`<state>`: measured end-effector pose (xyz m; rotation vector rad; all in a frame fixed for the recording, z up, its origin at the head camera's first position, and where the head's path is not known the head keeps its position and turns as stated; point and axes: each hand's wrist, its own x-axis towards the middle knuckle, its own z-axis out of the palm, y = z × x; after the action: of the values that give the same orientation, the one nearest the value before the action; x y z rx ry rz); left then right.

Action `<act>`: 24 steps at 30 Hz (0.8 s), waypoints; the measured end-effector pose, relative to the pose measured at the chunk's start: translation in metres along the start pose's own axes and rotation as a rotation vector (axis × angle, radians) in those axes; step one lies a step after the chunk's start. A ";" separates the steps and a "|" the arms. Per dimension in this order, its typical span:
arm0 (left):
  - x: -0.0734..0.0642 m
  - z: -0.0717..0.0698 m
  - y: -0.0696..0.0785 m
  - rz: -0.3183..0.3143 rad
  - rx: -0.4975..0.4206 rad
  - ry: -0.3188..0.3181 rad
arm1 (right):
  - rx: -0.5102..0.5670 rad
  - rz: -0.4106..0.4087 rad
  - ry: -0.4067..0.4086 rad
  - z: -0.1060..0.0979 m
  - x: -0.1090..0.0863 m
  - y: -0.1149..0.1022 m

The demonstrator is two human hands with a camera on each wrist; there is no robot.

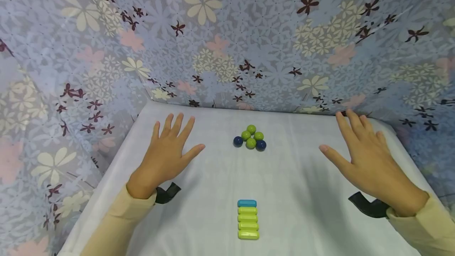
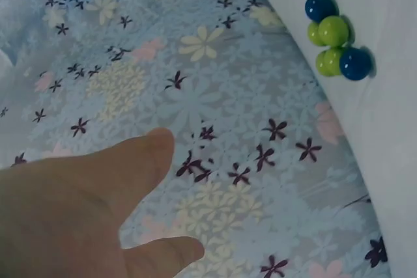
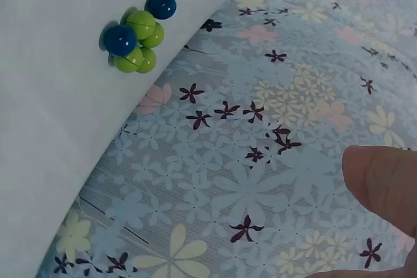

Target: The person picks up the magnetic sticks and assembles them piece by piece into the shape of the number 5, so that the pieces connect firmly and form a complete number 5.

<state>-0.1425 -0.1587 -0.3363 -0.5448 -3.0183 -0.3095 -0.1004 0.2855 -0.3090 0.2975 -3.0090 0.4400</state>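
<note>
Hovering with fingers spread, left hand (image 1: pixel 167 155) and right hand (image 1: pixel 369 161) flank a white cloth's (image 1: pixel 213 177) two small groups

Both hands are unclenched and hold nothing: fingers extended and fanned, thumbs angled inward toward each other, backs facing the head camera. Soft shadows fall on the white cloth beneath them. Each wrist view shows part of its own hand, thumb included, against the patterned fabric, well apart from the balls.

Beige sleeves (image 1: pixel 119 212) are folded back at the wrists, and a curved black strap end (image 1: pixel 168 193) juts out beside the left cuff; a similar one shows beside the right cuff.

Between the hands, toward the far edge, six glossy balls sit bunched together in a triangle. Four are lime green (image 1: pixel 251 143), and two are navy blue (image 1: pixel 261 145), one at each of the corners nearest the person. A green ball lies between those two, with three more green behind.

Nearer the person, roughly in line with the balls, five short capsule-shaped pieces lie crosswise in a neat column, long sides together. The farthest is a blue piece (image 1: pixel 247 203); the other four are yellow-green pieces (image 1: pixel 248 226).

Beyond the far edge rises floral fabric (image 1: pixel 249 31) in pale blue, cream, pink and dark maroon, which also lines both sides.
</note>
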 end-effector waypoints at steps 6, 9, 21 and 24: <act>0.008 0.017 0.005 0.018 -0.011 -0.026 | 0.051 -0.021 -0.009 0.018 -0.004 0.005; 0.013 0.029 0.007 0.027 -0.020 -0.049 | 0.079 -0.021 -0.034 0.033 -0.006 0.005; 0.004 0.109 0.017 0.222 -0.234 -0.002 | 0.271 0.004 -0.080 0.107 -0.009 0.006; 0.000 0.130 0.019 0.274 -0.344 0.034 | 0.331 -0.001 -0.036 0.130 -0.004 0.010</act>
<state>-0.1383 -0.1145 -0.4601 -0.9527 -2.8178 -0.8145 -0.1059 0.2580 -0.4359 0.3315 -2.9593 0.9441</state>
